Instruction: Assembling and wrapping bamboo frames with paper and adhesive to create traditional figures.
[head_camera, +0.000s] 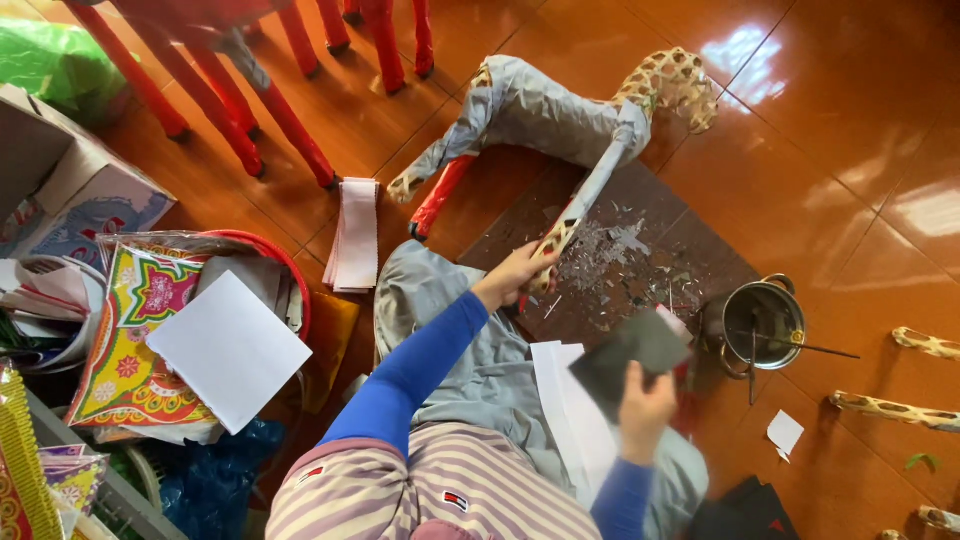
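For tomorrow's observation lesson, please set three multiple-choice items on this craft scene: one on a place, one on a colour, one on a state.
1. Where does the metal pot stand?
A. on the floor beside the dark board
B. on a chair
C. inside the cardboard box

2. What colour are the sleeves on the person's arms?
A. green
B. blue
C. white

3. What is the right hand doing?
A. resting open on the floor
B. holding a dark sheet
C. gripping the pot

Answers: 1 A, it sits on the tiles right of the board. 2 B, both sleeves show blue. 3 B, its fingers pinch the dark sheet, while the left hand grips the paper animal's leg.
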